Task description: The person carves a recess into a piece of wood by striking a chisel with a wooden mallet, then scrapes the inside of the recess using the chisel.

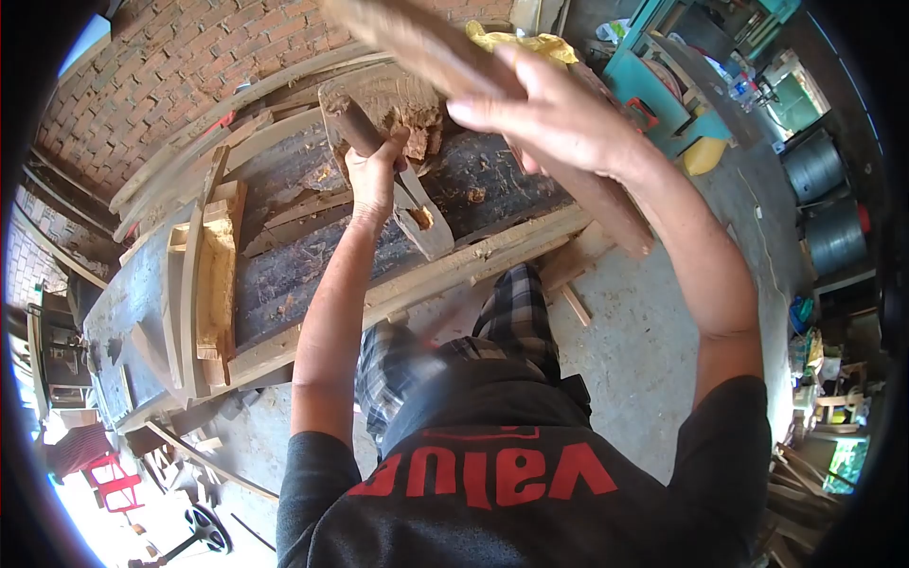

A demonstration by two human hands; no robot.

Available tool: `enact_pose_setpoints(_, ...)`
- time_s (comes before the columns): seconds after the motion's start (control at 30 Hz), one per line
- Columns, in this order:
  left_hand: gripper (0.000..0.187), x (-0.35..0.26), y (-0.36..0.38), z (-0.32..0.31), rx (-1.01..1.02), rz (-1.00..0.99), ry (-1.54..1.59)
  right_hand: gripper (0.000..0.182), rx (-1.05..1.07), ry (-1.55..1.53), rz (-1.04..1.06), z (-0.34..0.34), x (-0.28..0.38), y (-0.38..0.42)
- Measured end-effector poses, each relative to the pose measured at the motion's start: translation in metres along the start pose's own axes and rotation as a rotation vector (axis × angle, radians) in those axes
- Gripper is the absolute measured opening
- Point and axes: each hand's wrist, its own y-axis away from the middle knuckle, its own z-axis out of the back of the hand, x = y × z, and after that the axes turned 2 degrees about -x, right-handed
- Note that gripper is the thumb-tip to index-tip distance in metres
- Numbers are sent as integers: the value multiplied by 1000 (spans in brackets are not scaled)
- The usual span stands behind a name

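My left hand [371,182] is closed round the thick wooden handle of a chisel [352,125]. Its blade points down at a flat wooden piece [431,237] with a hole cut near its end; whether the tip touches the wood cannot be made out. Above and to the right, my right hand [568,123] grips a long wooden bar [606,210], slanting from the top of the view down to the right. The bar's upper part is blurred. Behind the chisel handle lies a broad, rough wooden block [421,99] with a broken hollow.
The dark workbench [275,298] carries wood chips and a yellowish grooved timber [218,284] on the left. Long planks lie along the brick wall [218,57]. A teal machine [653,95] stands at right, near metal drums [833,241]. Offcuts litter the floor.
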Motion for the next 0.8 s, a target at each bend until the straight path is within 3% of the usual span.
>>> enact_pose_setpoints(0.03, 22, -1, 1, -2, 3, 4, -3, 68, -97, 3, 106, -1, 4, -2)
enact_pose_setpoints(0.07, 22, -3, 1, -5, 4, 2, -5, 81, -166, -127, 244, -6, 11, -1)
enact_pose_setpoints(0.1, 22, -5, 2, -8, 5, 1, -3, 81, -167, -125, 245, -11, 3, -5)
enact_pose_setpoints(0.17, 22, -8, 5, -14, 43, 37, -86, 76, -35, 42, -85, -25, -12, -12)
enact_pose_setpoints(0.2, 22, -1, 2, -13, 13, 20, -37, 80, 148, -9, -132, -21, -10, -7)
enact_pose_setpoints(0.3, 17, -2, -3, -3, 41, 43, -17, 97, 193, 265, -273, -2, -5, -12)
enact_pose_setpoints(0.33, 17, 0, -3, -4, 42, 52, -15, 67, 60, 157, -104, -2, -4, -4)
enact_pose_setpoints(0.47, 23, -9, 8, -13, 130, 35, -127, 64, -162, -95, 229, -15, -1, 0)
enact_pose_setpoints(0.5, 23, -12, 10, -16, 172, 35, -155, 63, -167, -47, 197, -25, -13, 1)
enact_pose_setpoints(0.57, 22, -2, 6, -12, 125, 8, -109, 69, 102, 114, -222, -26, -24, 8)
enact_pose_setpoints(0.63, 22, 3, -5, -2, 43, 15, 1, 79, 153, 70, -351, -15, -29, 13)
enact_pose_setpoints(0.67, 15, 4, -6, 0, 41, 13, 48, 80, 175, 45, -368, -11, -34, 18)
enact_pose_setpoints(0.77, 22, 12, -4, 7, 82, -1, 152, 74, 36, 64, -382, -18, -49, 35)
enact_pose_setpoints(0.8, 22, 15, -3, 8, 79, -3, 150, 69, 67, -83, -349, -15, -55, 38)
